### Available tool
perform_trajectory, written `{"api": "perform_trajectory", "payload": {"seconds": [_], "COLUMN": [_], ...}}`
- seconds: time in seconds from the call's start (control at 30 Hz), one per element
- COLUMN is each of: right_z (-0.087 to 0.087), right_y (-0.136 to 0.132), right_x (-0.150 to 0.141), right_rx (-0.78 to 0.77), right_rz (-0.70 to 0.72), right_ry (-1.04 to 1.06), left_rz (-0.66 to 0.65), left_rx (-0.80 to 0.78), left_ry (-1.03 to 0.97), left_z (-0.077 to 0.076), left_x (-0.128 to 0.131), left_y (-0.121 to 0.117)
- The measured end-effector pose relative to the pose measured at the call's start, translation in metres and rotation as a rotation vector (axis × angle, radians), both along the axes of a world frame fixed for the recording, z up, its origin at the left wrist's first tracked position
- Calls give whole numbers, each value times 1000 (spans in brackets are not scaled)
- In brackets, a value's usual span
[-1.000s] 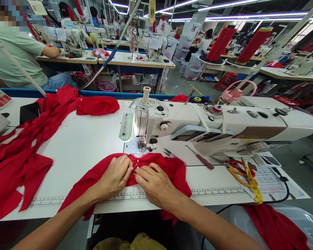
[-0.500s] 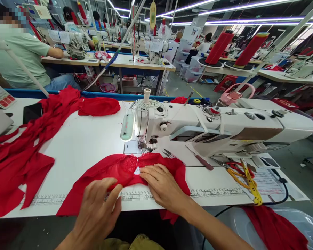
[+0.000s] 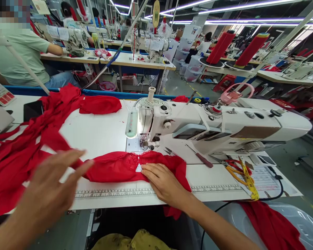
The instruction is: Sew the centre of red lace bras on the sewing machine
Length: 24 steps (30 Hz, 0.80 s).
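A red lace-edged garment (image 3: 114, 166) lies across the table in front of the sewing machine (image 3: 193, 121). A small white triangle (image 3: 138, 168) shows near its middle, just below the lace join. My right hand (image 3: 163, 182) rests flat on the garment's right half, fingers stretched and close together. Over the left end of the garment is my left hand (image 3: 52, 184), smeared by motion. Its index finger and thumb point right, but whether cloth is between them I cannot make out. The machine's needle area (image 3: 144, 144) is just beyond the garment's upper edge.
A heap of red fabric (image 3: 18, 163) covers the left side. Small snips (image 3: 170, 151), a brown-handled tool (image 3: 203, 159), orange-handled scissors (image 3: 236, 173) and a yellow tape measure (image 3: 251, 184) lie right. A printed ruler (image 3: 114, 193) runs along the front. A co-worker (image 3: 18, 59) sits ahead left.
My left hand has moved left, away from the garment's middle. The garment's left part has shifted up off the ruler and looks narrower. My right hand stays in place on it.
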State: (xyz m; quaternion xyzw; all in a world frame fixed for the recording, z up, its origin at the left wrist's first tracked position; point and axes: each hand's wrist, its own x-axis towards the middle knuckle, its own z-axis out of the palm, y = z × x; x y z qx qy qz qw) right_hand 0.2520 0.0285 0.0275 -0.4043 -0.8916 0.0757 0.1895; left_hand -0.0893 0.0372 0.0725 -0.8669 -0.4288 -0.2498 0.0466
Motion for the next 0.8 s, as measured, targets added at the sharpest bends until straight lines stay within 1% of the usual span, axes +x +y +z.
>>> {"api": "perform_trajectory", "payload": {"seconds": [0.03, 0.07, 0.1, 0.17, 0.2, 0.27, 0.3, 0.37, 0.43, 0.47, 0.5, 0.53, 0.57, 0.6, 0.63, 0.67, 0.7, 0.73, 0.8], "right_z": [1, 3, 6, 12, 15, 23, 28, 38, 50, 56, 61, 65, 66, 64, 59, 52, 43, 33, 15], "right_y": [-1, -3, -7, -20, -27, -39, -43, -44, -37, -33, -29, -26, -23, -21, -19, -16, -12, -7, 4], "right_x": [-2, -3, -4, 1, 8, 31, 47, 83, 114, 123, 126, 121, 111, 94, 74, 53, 32, 14, -11], "right_rx": [7, 18, 31, 40, 32, -7, -5, 45, 167, 251, 319, 365, 378, 358, 310, 227, 146, 104, 92], "right_rz": [3, 6, 10, 44, 76, 141, 145, 92, 33, -26, -103, -178, -230, -245, -199, -128, -47, 22, 25], "right_ry": [-18, -42, -67, -115, -135, -163, -188, -272, -359, -380, -380, -355, -307, -238, -132, -35, 29, 59, 71], "left_rz": [-143, -232, -297, -291, -264, -207, -186, -170, -168, -164, -156, -148, -141, -136, -128, -123, -119, -112, -98], "left_rx": [20, 19, 19, 59, 46, 26, 13, -7, -19, -20, -17, -11, -3, 6, 15, 24, 32, 39, 44], "left_ry": [48, 56, 75, 76, 100, 121, 122, 111, 98, 93, 87, 85, 86, 93, 100, 110, 119, 122, 112], "left_z": [-1, -6, -14, -35, -45, -60, -63, -66, -64, -63, -62, -61, -61, -61, -62, -63, -64, -65, -67], "left_x": [22, 45, 65, 95, 103, 107, 106, 101, 101, 103, 106, 109, 113, 116, 119, 121, 122, 122, 121], "left_y": [-1, -4, -7, -15, -18, -21, -22, -22, -22, -23, -24, -25, -26, -28, -29, -30, -31, -31, -32]}}
